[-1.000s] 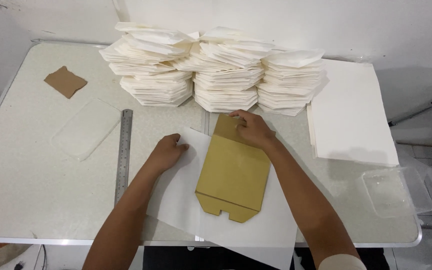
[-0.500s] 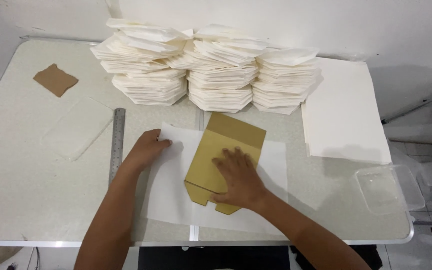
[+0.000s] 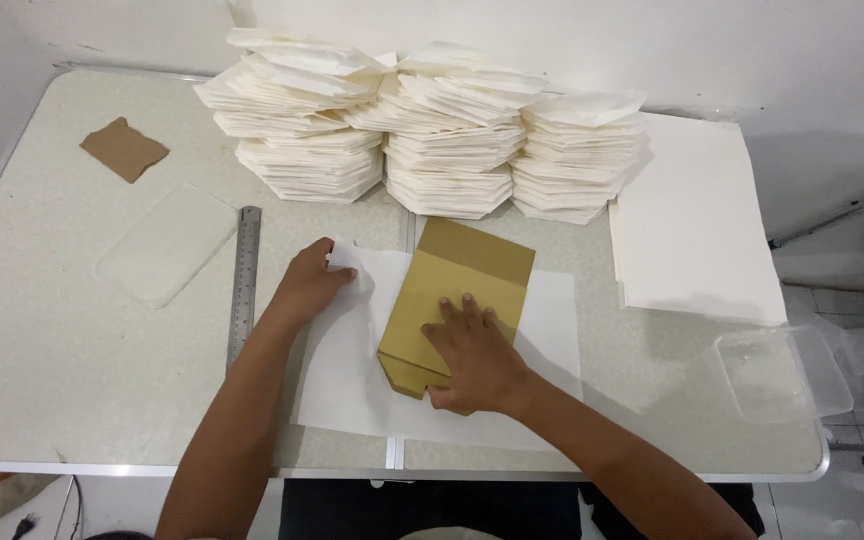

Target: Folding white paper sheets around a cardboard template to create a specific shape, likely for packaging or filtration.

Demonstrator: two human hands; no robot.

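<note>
The right hand (image 3: 474, 352) lies flat and open, fingers spread, pressing on the lower part of a brown card template (image 3: 457, 300) that rests on a white paper sheet (image 3: 352, 380) near the front edge of the counter (image 3: 52, 380), about midway along it. The left hand (image 3: 310, 283) pinches the sheet's upper left corner, lifting it and curling it inward. A metal ruler (image 3: 244, 285) lies just left of that hand, and beside it a clear plastic lid (image 3: 167, 245). Three stacks of folded white paper (image 3: 432, 140) stand along the back edge. A flat pile of white sheets (image 3: 697, 230) sits toward the right edge, with a clear plastic container (image 3: 782, 372) at the front right corner. A brown card scrap (image 3: 124, 149) lies near the back left corner.
</note>
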